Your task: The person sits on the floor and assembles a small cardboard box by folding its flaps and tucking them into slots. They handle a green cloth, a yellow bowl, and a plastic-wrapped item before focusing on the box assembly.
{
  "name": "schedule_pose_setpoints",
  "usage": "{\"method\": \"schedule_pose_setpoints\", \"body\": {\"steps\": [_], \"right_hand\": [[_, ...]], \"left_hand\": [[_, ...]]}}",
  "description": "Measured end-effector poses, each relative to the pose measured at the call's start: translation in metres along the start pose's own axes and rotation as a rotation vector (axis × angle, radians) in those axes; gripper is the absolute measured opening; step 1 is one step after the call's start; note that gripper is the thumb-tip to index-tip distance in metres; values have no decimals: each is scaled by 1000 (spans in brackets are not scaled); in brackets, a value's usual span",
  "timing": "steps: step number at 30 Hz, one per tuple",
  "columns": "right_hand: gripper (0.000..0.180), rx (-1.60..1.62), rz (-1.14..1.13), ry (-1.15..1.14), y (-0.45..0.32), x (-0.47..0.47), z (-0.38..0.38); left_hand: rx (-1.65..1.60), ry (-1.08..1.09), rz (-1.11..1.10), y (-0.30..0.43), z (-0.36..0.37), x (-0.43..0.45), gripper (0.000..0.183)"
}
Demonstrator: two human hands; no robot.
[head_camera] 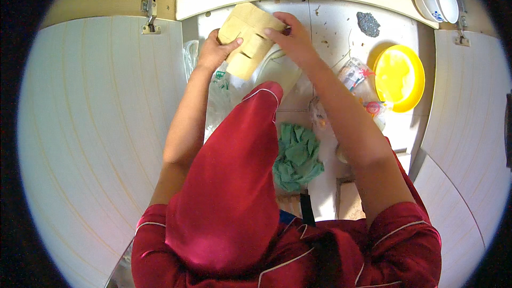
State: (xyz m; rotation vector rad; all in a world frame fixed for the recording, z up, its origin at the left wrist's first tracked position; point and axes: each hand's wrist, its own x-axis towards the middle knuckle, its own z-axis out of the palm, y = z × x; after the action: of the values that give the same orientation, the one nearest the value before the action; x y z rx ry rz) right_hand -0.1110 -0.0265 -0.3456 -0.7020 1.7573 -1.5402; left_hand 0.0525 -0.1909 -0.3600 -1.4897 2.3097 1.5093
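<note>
A flat tan piece, like cardboard or thick paper, with several slits (250,42) is held up over the white tiled floor of a cabinet. My left hand (216,51) grips its left edge, with the thumb on its face. My right hand (291,36) is at its upper right edge, fingertips touching the piece near a slit; the far fingers are partly hidden. Below the piece, a pale translucent item (280,70) is partly covered by my red-clad knee (264,96).
Clear plastic bags (220,96) lie left, a crumpled green bag (298,156) below, and printed plastic packages (356,74) by a yellow basin (400,78) at right. A dark scouring pad (368,24) lies beyond. White bowls (440,3) sit upper right. Open cabinet doors (100,128) flank both sides.
</note>
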Motion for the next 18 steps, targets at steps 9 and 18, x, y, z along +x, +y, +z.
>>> {"method": "schedule_pose_setpoints", "body": {"steps": [9, 18], "right_hand": [[63, -832, 52, 343, -30, 37, 53], [60, -305, -9, 334, 34, 32, 51]], "left_hand": [[-536, 64, -75, -16, -5, -41, 80], [-78, 144, 198, -21, -1, -20, 58]]}}
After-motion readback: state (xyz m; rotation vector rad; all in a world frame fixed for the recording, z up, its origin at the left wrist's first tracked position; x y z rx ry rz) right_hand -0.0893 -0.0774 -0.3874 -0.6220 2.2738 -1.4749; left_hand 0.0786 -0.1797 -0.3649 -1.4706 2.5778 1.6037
